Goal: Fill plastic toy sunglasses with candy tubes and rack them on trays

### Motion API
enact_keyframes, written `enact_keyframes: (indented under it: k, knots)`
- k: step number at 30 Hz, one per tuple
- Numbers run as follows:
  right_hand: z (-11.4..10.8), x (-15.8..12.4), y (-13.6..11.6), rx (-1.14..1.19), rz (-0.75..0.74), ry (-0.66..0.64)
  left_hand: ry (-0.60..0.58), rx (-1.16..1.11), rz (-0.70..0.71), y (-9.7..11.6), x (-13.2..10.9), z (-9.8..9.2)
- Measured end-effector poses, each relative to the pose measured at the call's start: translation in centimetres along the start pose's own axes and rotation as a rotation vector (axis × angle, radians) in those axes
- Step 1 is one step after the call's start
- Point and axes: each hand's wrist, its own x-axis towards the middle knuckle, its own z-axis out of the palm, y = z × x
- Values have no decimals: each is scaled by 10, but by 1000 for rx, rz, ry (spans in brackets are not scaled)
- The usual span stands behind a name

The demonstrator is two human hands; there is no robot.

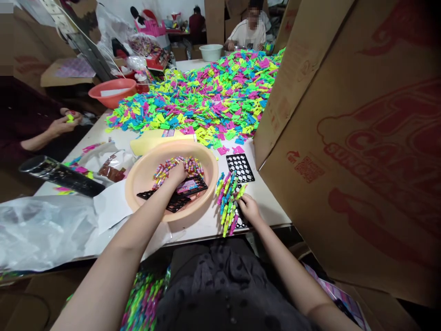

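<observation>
My left hand [177,174] reaches into a peach basin [138,172], over small wrapped candies [195,164]; its fingertips are hidden among them. Black perforated trays [177,202] and a printed card [187,185] lie in the same basin. To the right, my right hand [248,207] has its fingers bent at the edge of a rack of bright pink, blue, green and yellow plastic pieces [225,202]. Whether it grips a piece is too small to tell. Another black perforated tray [240,168] lies flat on the table just beyond.
A big heap of colourful plastic pieces [206,99] covers the far table. A cardboard box [344,138] walls off the right. On the left are a black tube [62,176], plastic bags [44,230] and a red basin [113,89]. A person's hands [67,123] hold something yellow; others sit behind.
</observation>
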Motion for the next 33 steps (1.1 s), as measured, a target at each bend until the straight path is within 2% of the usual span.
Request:
enact_keyframes:
  k: [6, 11, 14, 16, 19, 21, 22, 24, 26, 27, 30, 31, 33]
  knots:
    - [-1, 1, -2, -52, -54, -40, 33, -63, -49, 6, -3, -3]
    - [-3, 1, -6, -65, -97, -56, 77, -175, 24, 3, -17, -35]
    - [-2, 2, -10, -58, -103, -50, 105, -260, 118, 0, -45, -50]
    - [0, 3, -13, -50, -99, -34, 120, -330, 194, -2, -71, -53]
    - [-2, 4, -15, -33, -97, 2, 134, -449, 305, -5, -114, -48]
    - [-11, 5, -19, -15, -102, 38, 190, -565, 321, -3, -142, -40]
    - [-18, 5, -23, -8, -101, 68, 223, -767, 294, 0, -155, -36]
    - [-36, 3, -41, -3, -84, 158, 287, -1105, 201, 11, -179, -27]
    - [-51, -4, -72, 65, -48, 216, 287, -1349, 142, 31, -198, -20]
    - [-56, -8, -92, 169, -25, 192, 269, -1439, 133, 42, -206, -17]
    - [-54, -16, -153, 506, -107, -111, 160, -1584, 178, 74, -215, -13]
    - [-51, -13, -168, 566, -137, -168, 136, -1595, 211, 82, -215, -12]
    - [-49, 7, -182, 613, -186, -170, 152, -1562, 277, 87, -210, -13]
